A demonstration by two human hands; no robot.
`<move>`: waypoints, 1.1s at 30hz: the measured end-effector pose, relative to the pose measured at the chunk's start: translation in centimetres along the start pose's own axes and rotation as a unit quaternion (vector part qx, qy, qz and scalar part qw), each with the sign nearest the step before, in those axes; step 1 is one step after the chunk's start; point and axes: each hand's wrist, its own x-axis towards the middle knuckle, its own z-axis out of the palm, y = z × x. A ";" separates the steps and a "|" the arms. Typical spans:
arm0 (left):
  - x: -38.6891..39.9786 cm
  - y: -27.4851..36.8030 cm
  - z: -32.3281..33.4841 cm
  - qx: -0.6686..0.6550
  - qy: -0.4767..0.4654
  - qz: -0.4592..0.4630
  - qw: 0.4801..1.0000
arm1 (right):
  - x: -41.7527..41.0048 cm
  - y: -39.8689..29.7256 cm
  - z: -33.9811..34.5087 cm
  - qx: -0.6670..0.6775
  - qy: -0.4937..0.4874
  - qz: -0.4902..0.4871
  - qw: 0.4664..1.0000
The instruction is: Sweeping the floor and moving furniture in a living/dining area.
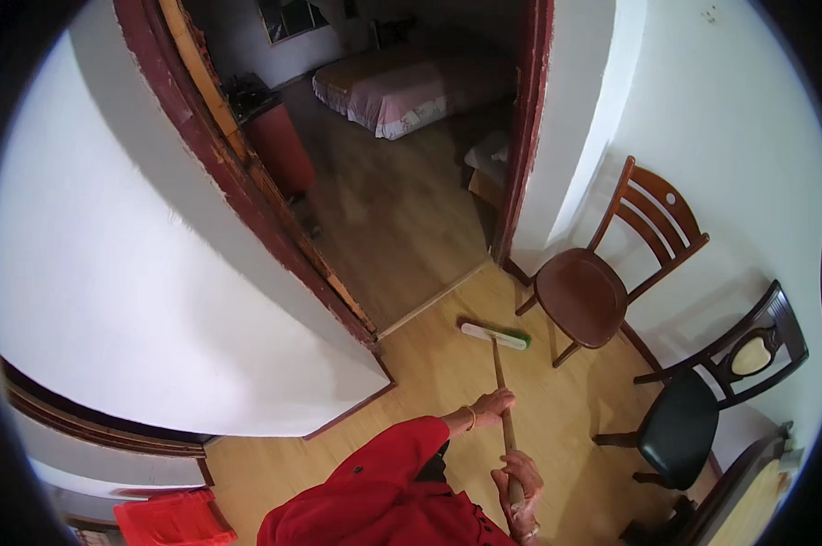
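A push broom with a wooden handle lies before me, its white head (495, 336) and dark and green bristles low at the floor, between the doorway and the brown chair. My left hand (496, 405), with a yellow bangle at the wrist, is closed around the middle of the broom handle (499, 368). Nearer my body, my right hand (523, 481) wraps the upper part of the same handle. Both arms reach out from my red jacket (383, 484).
A brown wooden chair (581, 297) and a black-seated chair (680, 430) stand by the right wall. Ahead is a doorway with a threshold strip (438, 298), a bed (397, 95) beyond. The left wall's corner (392, 383) juts in; a red plastic object (172, 522) is lower left.
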 end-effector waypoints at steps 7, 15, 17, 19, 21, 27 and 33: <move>-4.6 8.4 7.2 0.023 -0.029 -0.008 0.999 | -9.3 -2.4 -6.8 -0.003 0.004 0.001 1.000; -10.2 16.4 17.0 -0.090 -0.081 0.029 0.992 | -17.5 -10.6 -16.2 0.016 0.032 0.112 0.993; -11.6 17.9 19.4 -0.095 -0.099 0.047 0.989 | -19.5 -12.2 -18.2 0.049 0.031 0.121 0.991; -13.8 19.9 22.0 -0.086 -0.125 0.103 0.983 | -22.1 -13.6 -19.3 0.048 0.098 0.181 0.977; -16.2 22.1 23.6 -0.070 -0.128 0.121 0.982 | -24.1 -14.8 -20.5 0.101 0.144 0.149 0.973; -20.3 25.3 20.4 -0.006 -0.119 0.131 0.984 | -26.7 -16.6 -21.6 0.171 0.257 0.143 0.940; -22.8 21.3 13.2 0.020 0.001 -0.001 1.000 | -24.9 -14.5 -17.2 0.225 0.204 0.090 0.948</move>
